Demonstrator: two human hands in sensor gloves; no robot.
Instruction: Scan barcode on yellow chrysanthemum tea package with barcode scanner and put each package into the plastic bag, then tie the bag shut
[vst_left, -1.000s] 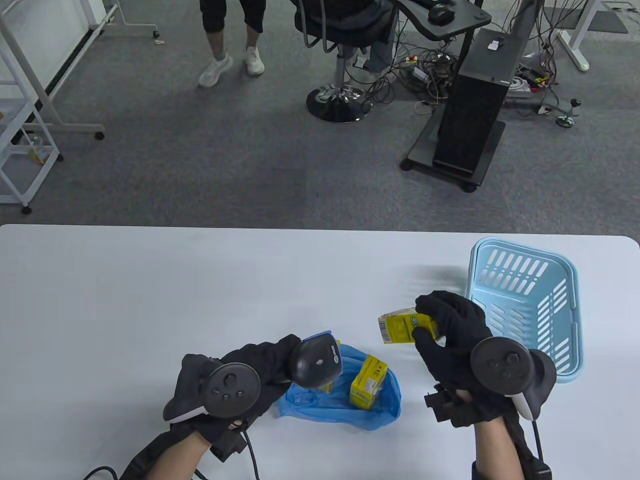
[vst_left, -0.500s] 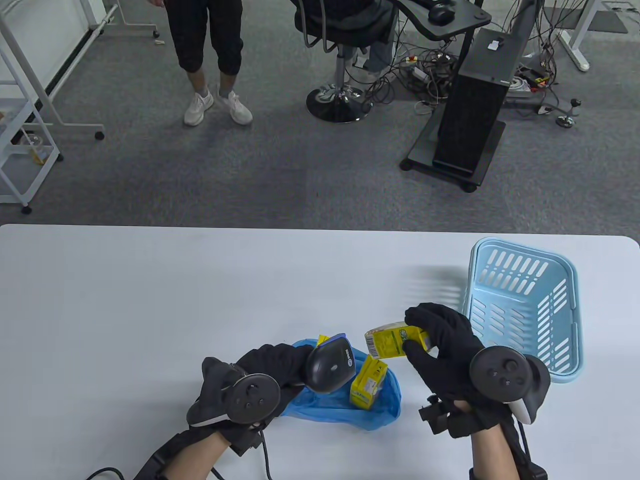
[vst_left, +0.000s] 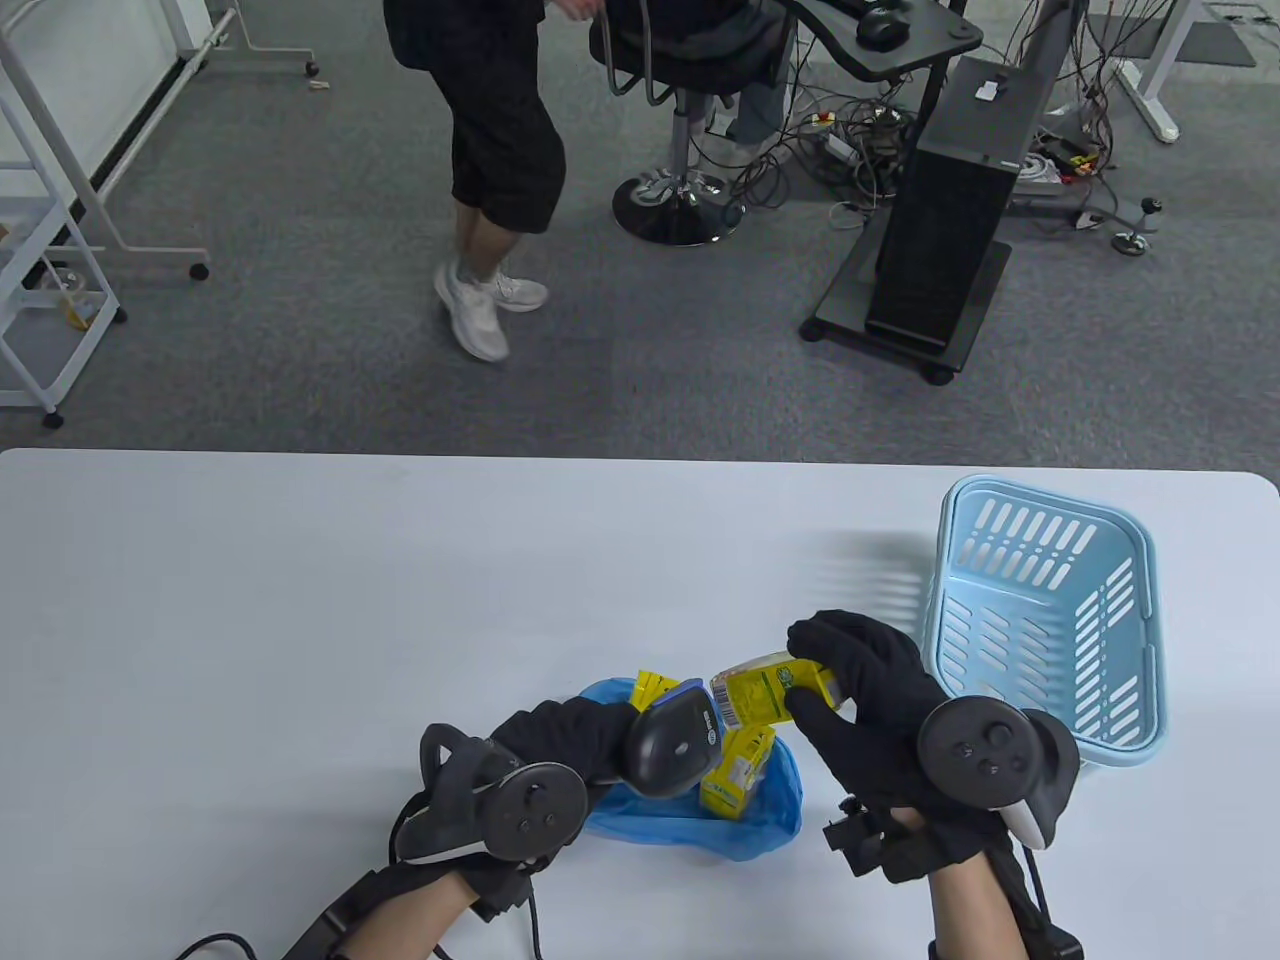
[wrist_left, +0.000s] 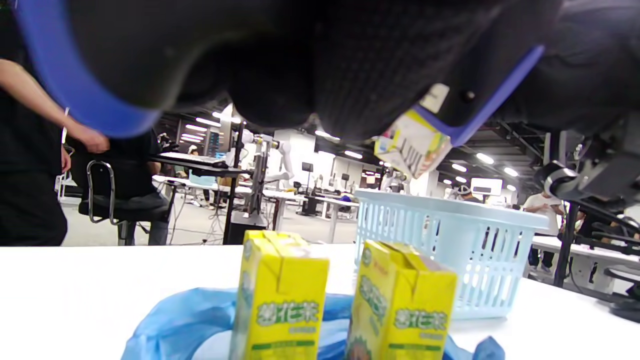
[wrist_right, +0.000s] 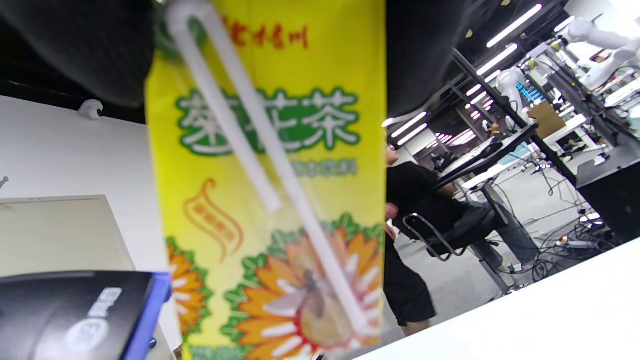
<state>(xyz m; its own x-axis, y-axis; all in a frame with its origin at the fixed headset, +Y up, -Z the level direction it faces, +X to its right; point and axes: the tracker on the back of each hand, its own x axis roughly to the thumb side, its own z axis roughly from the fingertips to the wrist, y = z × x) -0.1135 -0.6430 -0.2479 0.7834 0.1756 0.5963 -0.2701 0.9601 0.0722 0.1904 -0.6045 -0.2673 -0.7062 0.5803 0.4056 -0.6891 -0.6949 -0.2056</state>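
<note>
I am holding the barcode scanner (vst_left: 675, 738) in my left hand (vst_left: 560, 735), fingers curled around its handle, its head pointing toward the tea package (vst_left: 768, 692) that my right hand (vst_left: 865, 700) is pinching above the surface (vst_left: 300, 600). The right grip is clamped on the carton's far end, thumb below and fingers on top, leaving the barcode end facing the scanner, almost touching it. Below, the blue plastic bag (vst_left: 745, 825) is lying open with two more yellow cartons (wrist_left: 280, 300) standing upright in it, side by side. The pale blue basket (vst_left: 1050, 620) is sitting just to the right of my right hand.

I am judging the risks from here. The scanner head is so close to the barcode that the read could be failing; pulling back slightly may be needed. The carton is tilting in a fingertip pinch, so it could be slipping as I lower it. Dropping it in could be knocking over the standing cartons. The bag mouth is slack and partly under my left hand, so the carton could be landing on its edge and sliding outside
</note>
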